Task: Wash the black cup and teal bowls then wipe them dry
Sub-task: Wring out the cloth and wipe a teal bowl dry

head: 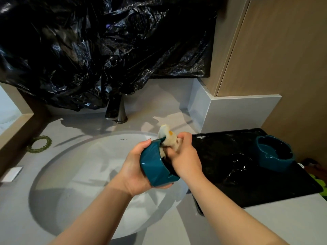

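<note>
Over the sink, the left hand has its fingers grasping a teal bowl from outside, tipping its mouth rightward, likely so the cloth can reach in. The right hand clenches its fingers on that cloth inside it. Well right of them, a second teal bowl stands on a black tray.

Grey counter with a sunken basin.
A black tray lay at its right, a green ring and white card at left, tap behind.
</note>
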